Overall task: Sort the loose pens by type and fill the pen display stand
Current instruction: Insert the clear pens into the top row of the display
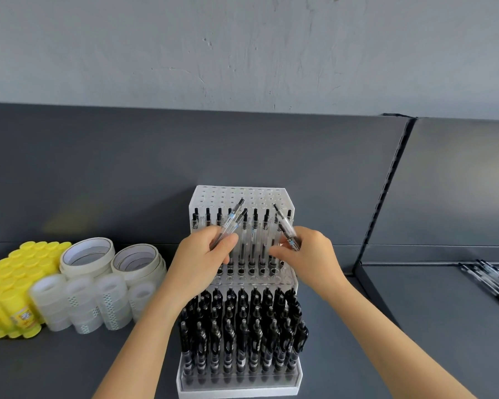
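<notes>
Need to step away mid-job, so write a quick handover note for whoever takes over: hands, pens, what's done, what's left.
Left hand grips two clear pens. Right hand grips at least one clear pen. Both are over the stand.
Done: bottom tier is packed with black pens; middle tier has one back row of clear ones.
Left: the middle tier's front holes and the top tier are empty. More loose pens lie on the shelf to the right.

Stand point(242, 192) holds black pens point(242, 326) front, clear pens point(253, 240) behind
</notes>
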`<state>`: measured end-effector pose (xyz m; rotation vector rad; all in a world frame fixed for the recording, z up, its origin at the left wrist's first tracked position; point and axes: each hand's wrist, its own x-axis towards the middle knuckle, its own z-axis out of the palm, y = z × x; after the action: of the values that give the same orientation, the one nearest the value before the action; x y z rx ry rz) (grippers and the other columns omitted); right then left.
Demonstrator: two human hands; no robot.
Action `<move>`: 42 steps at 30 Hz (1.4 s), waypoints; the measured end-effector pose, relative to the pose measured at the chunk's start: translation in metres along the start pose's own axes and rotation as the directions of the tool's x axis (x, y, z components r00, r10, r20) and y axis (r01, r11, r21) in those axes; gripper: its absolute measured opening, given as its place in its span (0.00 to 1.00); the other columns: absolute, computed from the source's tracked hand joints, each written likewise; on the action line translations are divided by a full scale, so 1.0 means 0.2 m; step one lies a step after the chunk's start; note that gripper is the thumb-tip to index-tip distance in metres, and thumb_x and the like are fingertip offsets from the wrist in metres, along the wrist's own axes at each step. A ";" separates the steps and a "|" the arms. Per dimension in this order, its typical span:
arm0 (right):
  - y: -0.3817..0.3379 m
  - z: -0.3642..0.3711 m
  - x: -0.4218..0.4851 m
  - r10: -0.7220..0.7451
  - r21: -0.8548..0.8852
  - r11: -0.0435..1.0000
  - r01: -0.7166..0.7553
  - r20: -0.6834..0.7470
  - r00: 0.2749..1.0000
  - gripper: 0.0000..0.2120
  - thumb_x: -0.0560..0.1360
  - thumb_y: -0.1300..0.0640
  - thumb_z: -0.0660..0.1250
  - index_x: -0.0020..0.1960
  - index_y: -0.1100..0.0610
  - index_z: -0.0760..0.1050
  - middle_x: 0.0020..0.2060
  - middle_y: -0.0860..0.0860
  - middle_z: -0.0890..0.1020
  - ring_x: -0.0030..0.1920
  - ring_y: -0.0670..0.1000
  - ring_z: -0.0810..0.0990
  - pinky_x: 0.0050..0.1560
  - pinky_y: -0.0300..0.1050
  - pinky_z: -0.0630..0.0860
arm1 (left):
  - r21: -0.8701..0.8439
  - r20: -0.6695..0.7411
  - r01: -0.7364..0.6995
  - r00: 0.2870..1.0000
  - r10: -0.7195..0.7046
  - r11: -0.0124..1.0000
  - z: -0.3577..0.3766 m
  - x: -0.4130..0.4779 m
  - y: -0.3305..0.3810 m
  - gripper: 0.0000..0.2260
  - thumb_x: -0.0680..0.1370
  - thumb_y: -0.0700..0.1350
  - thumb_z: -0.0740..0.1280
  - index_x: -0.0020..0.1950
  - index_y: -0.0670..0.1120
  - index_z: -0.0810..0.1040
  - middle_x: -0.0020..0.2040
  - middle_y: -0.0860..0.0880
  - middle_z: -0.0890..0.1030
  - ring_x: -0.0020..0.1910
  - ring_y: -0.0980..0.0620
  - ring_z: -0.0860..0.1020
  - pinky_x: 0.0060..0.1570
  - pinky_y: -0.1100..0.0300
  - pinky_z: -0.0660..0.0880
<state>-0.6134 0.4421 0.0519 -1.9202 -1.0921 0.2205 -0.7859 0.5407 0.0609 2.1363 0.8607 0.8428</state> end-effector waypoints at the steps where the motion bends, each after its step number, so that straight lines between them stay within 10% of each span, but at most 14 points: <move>1: 0.00 -0.02 0.00 0.016 0.043 0.999 -0.016 -0.007 1.000 0.12 0.72 0.51 0.72 0.42 0.60 0.75 0.30 0.50 0.73 0.27 0.46 0.65 0.28 0.35 0.64 | -0.008 0.005 -0.003 1.000 0.003 1.000 0.00 0.00 0.00 0.16 0.80 0.52 0.61 0.43 0.41 0.78 0.30 0.55 0.77 0.26 0.61 0.70 0.31 0.68 0.66; 10: -0.10 -0.18 0.05 0.330 0.754 0.563 -0.339 0.171 0.928 0.09 0.77 0.61 0.60 0.42 0.62 0.77 0.33 0.54 0.78 0.32 0.50 0.74 0.35 0.43 0.74 | -0.036 0.042 -0.005 0.999 0.006 0.999 0.00 0.01 0.02 0.14 0.81 0.50 0.60 0.45 0.42 0.78 0.31 0.54 0.78 0.27 0.60 0.72 0.36 0.62 0.71; 17: -0.07 -0.20 0.09 0.347 0.461 0.823 -0.331 0.054 0.936 0.10 0.76 0.53 0.60 0.43 0.58 0.77 0.35 0.50 0.66 0.35 0.50 0.67 0.41 0.48 0.72 | -0.039 0.041 -0.006 0.999 0.007 0.999 0.00 0.01 0.01 0.14 0.81 0.50 0.60 0.46 0.42 0.78 0.32 0.57 0.79 0.29 0.58 0.75 0.35 0.64 0.72; 42: -0.04 -0.10 0.06 -0.037 -0.103 0.994 0.034 -0.026 0.999 0.15 0.69 0.55 0.75 0.39 0.62 0.71 0.30 0.48 0.72 0.31 0.48 0.67 0.30 0.39 0.64 | -0.024 0.018 0.014 1.000 -0.014 1.000 0.00 0.00 0.01 0.15 0.81 0.51 0.60 0.47 0.40 0.78 0.30 0.53 0.75 0.27 0.59 0.72 0.34 0.64 0.71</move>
<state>-0.6007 0.4398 0.0726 -1.9872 -1.1373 0.1198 -0.7854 0.5389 0.0628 2.1118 0.8517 0.8223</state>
